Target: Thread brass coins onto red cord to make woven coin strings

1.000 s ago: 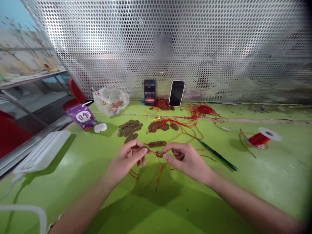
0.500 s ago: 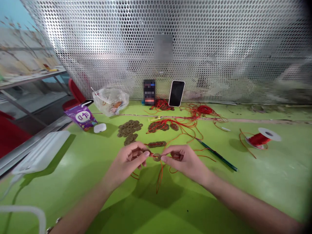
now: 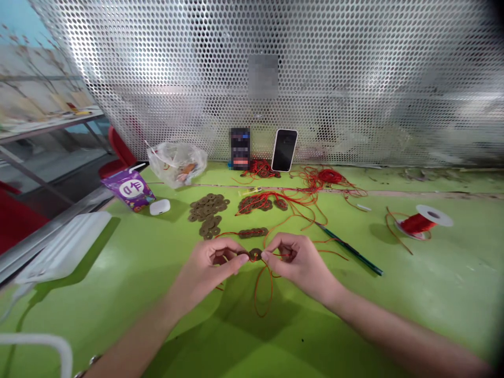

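I have the brown coin (image 3: 255,254) up over the near part of the green table (image 3: 444,304), between both hands. My left hand (image 3: 214,262) pinches its left edge between thumb and forefinger; my right hand (image 3: 296,262) has thumb and fingertip closed together at its right edge. Red cord (image 3: 263,316) hangs below it in a loop. Just beyond lies a strung row of coins (image 3: 253,232), with a pile of loose coins (image 3: 208,206) to its left. Well off to the right, the white spool (image 3: 435,216) carries a thick winding of red thread (image 3: 416,224), one end trailing on the table. Back left, I can see an orange-brown item (image 3: 187,170) through the clear plastic bag (image 3: 167,157); the rest inside is too blurred to name. I can't see into the purple pouch (image 3: 137,198) beside the white case (image 3: 159,207), whose lid looks closed.
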The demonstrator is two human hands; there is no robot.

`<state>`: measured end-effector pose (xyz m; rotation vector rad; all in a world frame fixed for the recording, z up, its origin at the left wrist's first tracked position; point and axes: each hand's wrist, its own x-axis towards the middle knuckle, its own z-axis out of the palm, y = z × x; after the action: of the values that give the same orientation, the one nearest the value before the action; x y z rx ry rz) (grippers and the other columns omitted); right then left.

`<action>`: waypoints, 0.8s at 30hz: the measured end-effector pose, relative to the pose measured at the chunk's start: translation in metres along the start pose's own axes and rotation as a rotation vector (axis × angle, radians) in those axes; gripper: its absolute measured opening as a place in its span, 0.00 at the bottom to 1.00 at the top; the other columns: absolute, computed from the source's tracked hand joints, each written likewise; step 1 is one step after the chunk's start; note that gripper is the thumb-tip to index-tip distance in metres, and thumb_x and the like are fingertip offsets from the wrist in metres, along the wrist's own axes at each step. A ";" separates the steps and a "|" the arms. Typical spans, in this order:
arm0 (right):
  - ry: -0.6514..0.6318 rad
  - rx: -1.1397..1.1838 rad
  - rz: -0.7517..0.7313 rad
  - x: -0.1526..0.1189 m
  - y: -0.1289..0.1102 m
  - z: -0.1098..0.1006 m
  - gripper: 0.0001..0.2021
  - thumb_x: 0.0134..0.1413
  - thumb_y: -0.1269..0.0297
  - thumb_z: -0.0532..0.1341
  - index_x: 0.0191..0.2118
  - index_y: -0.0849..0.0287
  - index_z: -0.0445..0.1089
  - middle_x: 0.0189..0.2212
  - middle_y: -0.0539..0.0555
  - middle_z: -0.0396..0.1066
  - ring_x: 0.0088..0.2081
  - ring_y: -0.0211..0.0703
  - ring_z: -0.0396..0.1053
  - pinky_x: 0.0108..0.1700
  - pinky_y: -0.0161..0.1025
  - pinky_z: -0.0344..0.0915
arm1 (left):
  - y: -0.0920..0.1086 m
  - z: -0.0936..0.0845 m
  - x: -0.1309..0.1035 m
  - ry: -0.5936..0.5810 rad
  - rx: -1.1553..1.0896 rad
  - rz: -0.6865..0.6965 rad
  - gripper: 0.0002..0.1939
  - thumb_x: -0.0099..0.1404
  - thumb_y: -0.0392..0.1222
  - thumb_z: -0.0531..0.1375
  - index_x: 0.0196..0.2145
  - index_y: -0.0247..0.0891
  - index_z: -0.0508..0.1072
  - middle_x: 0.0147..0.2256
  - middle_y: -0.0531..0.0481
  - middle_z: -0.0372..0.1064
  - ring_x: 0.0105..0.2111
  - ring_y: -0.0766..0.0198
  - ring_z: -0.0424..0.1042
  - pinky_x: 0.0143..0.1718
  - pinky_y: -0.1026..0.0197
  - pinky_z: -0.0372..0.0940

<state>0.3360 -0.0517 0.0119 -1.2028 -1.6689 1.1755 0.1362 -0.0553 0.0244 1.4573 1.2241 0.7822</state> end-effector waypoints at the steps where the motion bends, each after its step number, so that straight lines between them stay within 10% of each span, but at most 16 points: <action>1: -0.006 0.010 0.003 0.000 0.000 0.000 0.09 0.49 0.61 0.61 0.25 0.60 0.66 0.16 0.43 0.47 0.20 0.32 0.44 0.22 0.34 0.41 | -0.001 0.001 0.000 0.003 0.001 -0.007 0.10 0.58 0.48 0.64 0.30 0.38 0.74 0.23 0.53 0.68 0.23 0.65 0.68 0.22 0.67 0.62; 24: 0.040 0.016 0.020 -0.005 0.001 0.008 0.07 0.47 0.64 0.62 0.24 0.60 0.66 0.16 0.43 0.47 0.20 0.31 0.44 0.22 0.33 0.41 | -0.015 0.006 0.004 0.015 -0.076 -0.002 0.10 0.57 0.48 0.64 0.30 0.38 0.74 0.20 0.55 0.66 0.19 0.69 0.65 0.18 0.69 0.57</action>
<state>0.3303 -0.0588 0.0087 -1.2278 -1.6190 1.1673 0.1384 -0.0537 0.0076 1.3902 1.1943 0.8316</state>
